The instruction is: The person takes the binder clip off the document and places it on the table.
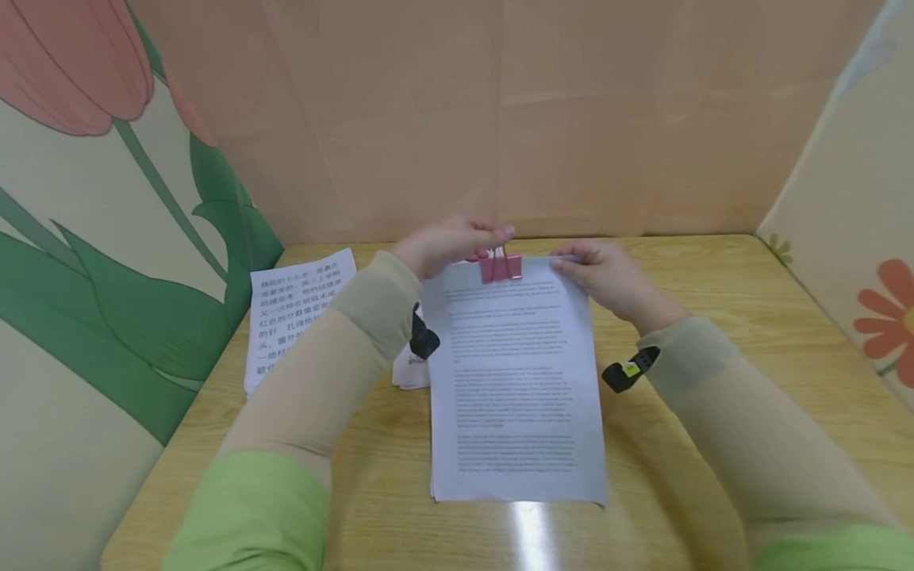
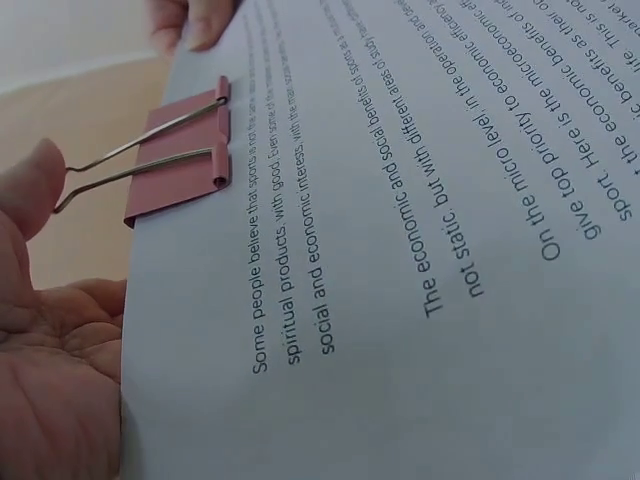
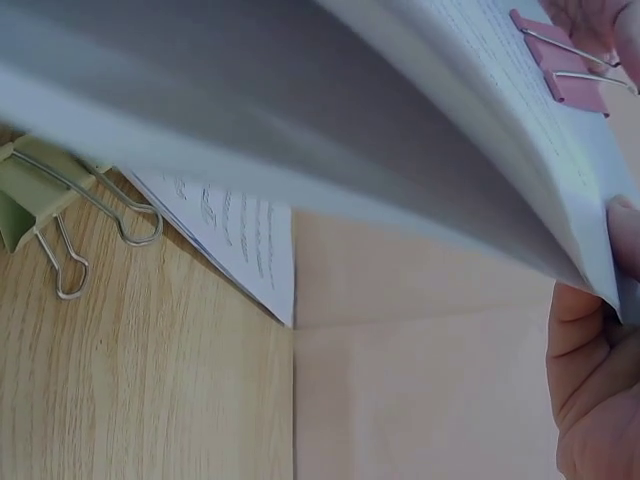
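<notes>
A stack of printed sheets (image 1: 514,381) hangs tilted above the table, with a pink binder clip (image 1: 501,268) on its top edge. My left hand (image 1: 457,242) pinches the clip's wire handles; in the left wrist view the thumb (image 2: 35,190) meets the handle tips, with fingers behind the paper. At the upper right corner, my right hand (image 1: 607,274) pinches the sheets between thumb and fingers. The right wrist view shows the lower sheets spreading apart from the stack near that hand (image 3: 600,400). The clip's back handle is mostly hidden.
Large-print pages (image 1: 300,285) lie on the table's left side, and another paper (image 1: 410,374) peeks out beneath the left wrist. A yellow-green binder clip (image 3: 45,185) rests on the wooden table (image 3: 150,380) beside a printed sheet (image 3: 245,240). A draped wall (image 1: 500,119) stands behind.
</notes>
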Demonstrator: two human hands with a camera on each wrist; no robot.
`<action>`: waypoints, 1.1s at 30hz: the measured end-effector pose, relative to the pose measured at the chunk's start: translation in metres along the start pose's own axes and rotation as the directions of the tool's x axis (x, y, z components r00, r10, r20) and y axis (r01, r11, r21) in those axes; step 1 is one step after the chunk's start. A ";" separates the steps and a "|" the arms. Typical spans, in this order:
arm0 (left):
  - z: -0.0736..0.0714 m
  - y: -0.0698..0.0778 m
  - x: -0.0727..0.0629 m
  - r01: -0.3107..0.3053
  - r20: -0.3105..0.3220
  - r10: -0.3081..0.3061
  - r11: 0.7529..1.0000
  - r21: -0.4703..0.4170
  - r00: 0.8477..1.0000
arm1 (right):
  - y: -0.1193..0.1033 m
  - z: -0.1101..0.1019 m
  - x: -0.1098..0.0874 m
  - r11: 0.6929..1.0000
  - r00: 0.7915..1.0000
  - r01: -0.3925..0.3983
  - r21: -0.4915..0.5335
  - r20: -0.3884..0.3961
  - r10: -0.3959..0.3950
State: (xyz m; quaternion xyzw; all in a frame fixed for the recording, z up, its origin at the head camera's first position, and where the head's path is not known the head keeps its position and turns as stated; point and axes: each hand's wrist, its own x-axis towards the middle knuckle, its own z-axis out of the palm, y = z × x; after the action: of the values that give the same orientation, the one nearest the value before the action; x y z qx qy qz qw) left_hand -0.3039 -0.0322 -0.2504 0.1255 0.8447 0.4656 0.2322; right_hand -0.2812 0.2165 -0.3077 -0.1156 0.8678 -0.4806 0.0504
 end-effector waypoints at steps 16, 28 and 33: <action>0.010 0.001 0.002 -0.004 -0.039 0.001 0.997 -0.081 0.999 | -0.002 0.002 -0.006 0.999 0.999 -0.040 -0.022 0.022 0.041; 0.017 -0.002 0.001 -0.006 -0.096 0.001 0.999 -0.050 0.995 | 0.001 0.003 -0.007 0.999 0.999 -0.029 -0.030 0.015 0.030; 0.019 -0.001 0.001 -0.003 -0.126 -0.001 0.999 -0.037 0.992 | 0.001 0.004 -0.007 0.999 0.999 -0.036 -0.031 0.013 0.037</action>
State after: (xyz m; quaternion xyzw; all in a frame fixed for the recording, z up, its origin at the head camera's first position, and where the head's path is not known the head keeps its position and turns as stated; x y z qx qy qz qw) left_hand -0.2946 -0.0180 -0.2600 0.0920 0.8489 0.4882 0.1804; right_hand -0.2742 0.2158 -0.3110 -0.1037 0.8767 -0.4655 0.0630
